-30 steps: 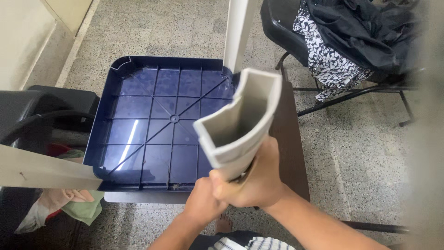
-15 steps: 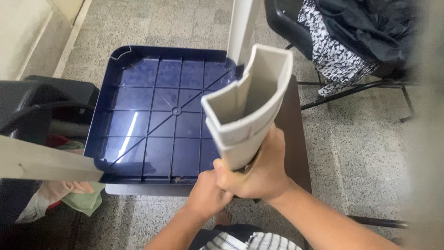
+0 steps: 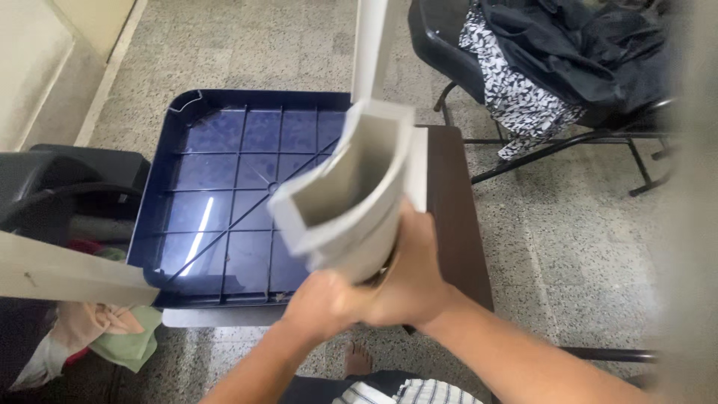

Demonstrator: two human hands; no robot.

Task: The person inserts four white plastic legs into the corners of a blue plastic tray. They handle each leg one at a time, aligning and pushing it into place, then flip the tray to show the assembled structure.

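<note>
Gripping the lower end of a pale grey hollow plastic channel piece [image 3: 351, 202], both hands close tightly around it just above the near edge of the dark brown table [image 3: 449, 217]. The right hand [image 3: 407, 280] wraps its fingers around the outer side of the piece, and the left hand [image 3: 318, 307] is clenched against its bottom end; the picture is blurred here, so whether the left fingers wrap fully round cannot be told. The piece is held tilted, its open mouth facing up towards the camera, above the right part of a dark blue square plastic tray with a ribbed grid floor [image 3: 224, 194] that covers the left of the table.

Several risks follow from how things stand. With the grasp so low on a long piece, the upper end has leverage and may swing into the white upright post [image 3: 370, 45] rising beyond the far edge of the table. If the grip slips, the piece would likely drop onto the tray, which overhangs the left edge and could tip or slide. A bare foot [image 3: 357, 361] shows on the speckled floor under the near edge, right where a falling piece might land. The black chair heaped with dark clothes [image 3: 568, 52] stands well apart to the right.
</note>
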